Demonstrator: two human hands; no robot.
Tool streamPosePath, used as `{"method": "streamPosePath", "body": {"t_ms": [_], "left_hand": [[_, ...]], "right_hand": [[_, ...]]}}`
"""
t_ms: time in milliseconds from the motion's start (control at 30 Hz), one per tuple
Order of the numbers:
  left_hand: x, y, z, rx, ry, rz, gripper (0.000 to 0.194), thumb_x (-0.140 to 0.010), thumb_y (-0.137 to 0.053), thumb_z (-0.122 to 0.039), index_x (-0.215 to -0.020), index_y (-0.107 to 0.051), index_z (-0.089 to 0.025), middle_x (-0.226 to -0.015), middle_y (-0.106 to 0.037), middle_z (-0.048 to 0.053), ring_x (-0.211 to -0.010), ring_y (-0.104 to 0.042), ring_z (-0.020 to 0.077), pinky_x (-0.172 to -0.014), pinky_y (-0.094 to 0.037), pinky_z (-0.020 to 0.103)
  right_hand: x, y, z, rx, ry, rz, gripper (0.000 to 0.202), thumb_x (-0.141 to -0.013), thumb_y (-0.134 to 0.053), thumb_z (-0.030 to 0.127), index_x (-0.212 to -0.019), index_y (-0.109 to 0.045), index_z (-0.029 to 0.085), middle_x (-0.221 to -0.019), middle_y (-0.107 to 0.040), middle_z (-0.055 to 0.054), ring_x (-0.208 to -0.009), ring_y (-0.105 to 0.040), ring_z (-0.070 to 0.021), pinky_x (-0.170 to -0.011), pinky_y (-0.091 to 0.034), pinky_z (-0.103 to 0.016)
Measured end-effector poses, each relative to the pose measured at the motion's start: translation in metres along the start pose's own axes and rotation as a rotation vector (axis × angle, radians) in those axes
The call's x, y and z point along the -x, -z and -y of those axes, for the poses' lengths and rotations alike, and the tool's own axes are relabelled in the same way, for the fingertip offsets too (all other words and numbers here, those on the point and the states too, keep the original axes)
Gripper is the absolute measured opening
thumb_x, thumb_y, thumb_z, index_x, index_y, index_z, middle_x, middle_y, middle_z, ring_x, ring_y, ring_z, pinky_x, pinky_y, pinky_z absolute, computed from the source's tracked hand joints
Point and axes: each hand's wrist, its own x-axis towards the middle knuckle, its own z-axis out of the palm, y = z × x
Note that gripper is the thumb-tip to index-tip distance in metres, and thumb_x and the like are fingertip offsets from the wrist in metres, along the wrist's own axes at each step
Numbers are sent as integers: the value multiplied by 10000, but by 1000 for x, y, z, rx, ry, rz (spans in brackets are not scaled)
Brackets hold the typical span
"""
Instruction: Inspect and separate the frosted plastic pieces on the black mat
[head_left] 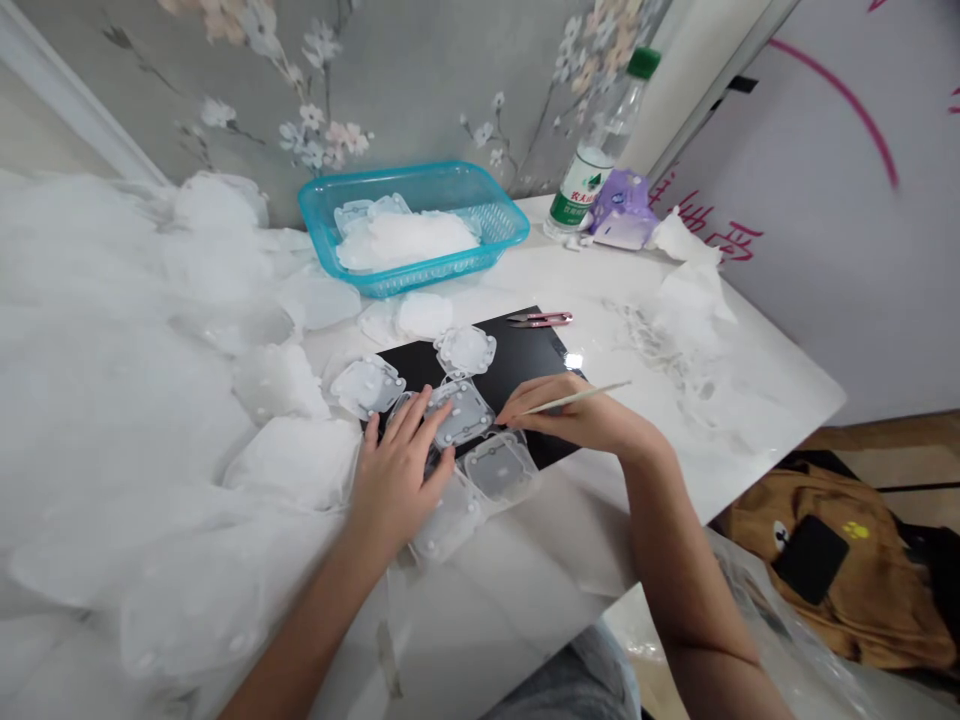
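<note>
A clear plastic piece (463,412) with small round bumps lies over a black sheet (517,370). My left hand (401,470) rests with fingers spread, its fingertips on the left part of that piece. At the piece's right edge, my right hand (559,412) is closed round a thin pale stick (577,397), whose lower tip is hidden by the fingers. Similar clear pieces lie around: one above (466,350), one at the left (367,386), one at the lower right (501,467) and one near my left wrist (448,518).
Many translucent pieces (112,370) are heaped at the left. A blue basket (416,275) holds more. Pink-handled snips (541,320) lie on the black sheet. A bottle (589,170), a purple packet (624,210) and plastic scraps (694,320) are at the right; a brown bag (847,560) sits below.
</note>
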Motion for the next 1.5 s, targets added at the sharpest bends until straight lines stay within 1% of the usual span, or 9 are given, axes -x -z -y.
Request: {"method": "streamPosePath", "body": {"t_ms": [100, 267, 467, 667, 767, 1033, 1167, 1333, 1500], "left_hand": [[1, -1, 2, 38, -1, -35, 416, -931, -386, -332, -1332, -475, -267, -1497, -359, 17, -1351, -375, 247, -1093, -246, 535], [1, -3, 4, 151, -21, -182, 335, -884, -480, -293, -1203, -545, -213, -1415, -471, 70, -1284, -455, 250, -1075, -303, 484], [-3, -3, 5, 296, -46, -292, 260, -804, -559, -206, -1060, -595, -190, -1239, -606, 82, -1172, -550, 235, -1004, -415, 406], [-3, -4, 5, 372, -24, -296, 257, -766, -540, -139, -1010, -602, -191, -1211, -630, 66, -1166, -563, 224, -1022, -418, 393], [-2, -3, 5, 421, -22, -289, 252, -767, -517, -109, -993, -591, -192, -1201, -632, 61, -1175, -556, 205, -1023, -420, 357], [0, 4, 1, 410, -134, -408, 248, -839, -539, -141, -1085, -521, -165, -1283, -539, 133, -1224, -498, 218, -1033, -394, 387], [2, 6, 0, 319, 15, -566, 193, -791, -673, -301, -697, -553, -182, -669, -562, 9, -699, -556, 153, -712, -454, 282], [3, 8, 3, 502, 231, -297, 396, -768, -655, -462, -541, -509, -172, -516, -469, -30, -521, -430, 102, -527, -338, 238], [-3, 10, 7, 775, 185, -179, 278, -750, -662, -437, -699, -632, -166, -593, -474, -28, -561, -414, 103, -537, -345, 220]], "right_hand": [[2, 6, -5, -24, 36, -82, 153, -861, -625, 237, -913, -747, 161, -896, -698, -88, -744, -640, -149, -629, -519, -257], [10, 21, -21, 279, -45, -575, 208, -870, -601, 277, -997, -739, 186, -818, -698, -59, -679, -612, -153, -642, -488, -280], [20, 32, -33, 660, -320, -227, 432, -860, -430, 83, -1193, -636, 268, -1188, -640, -34, -948, -640, -207, -736, -480, -287], [12, 21, -26, 926, -429, -305, 479, -859, -384, 62, -1263, -588, 221, -1202, -572, -113, -748, -613, -184, -522, -389, -273], [0, 3, -15, 722, -257, -466, 284, -911, -478, 218, -1147, -630, 176, -1087, -603, -112, -744, -589, -167, -609, -437, -271], [-23, -50, -4, 28, -109, -89, 159, -832, -618, 245, -956, -632, 147, -760, -594, 4, -527, -428, -58, -515, -361, -191], [-23, -49, -5, -148, -183, -282, 136, -804, -643, 265, -822, -639, 131, -614, -520, 24, -493, -372, -58, -464, -299, -192], [-24, -51, 2, -459, -184, -332, 209, -760, -702, 327, -815, -617, 144, -666, -545, 14, -495, -385, -53, -448, -301, -193], [-27, -61, 7, -529, -186, -335, 204, -788, -683, 337, -817, -596, 155, -553, -450, 56, -441, -326, -47, -404, -262, -191]]}}
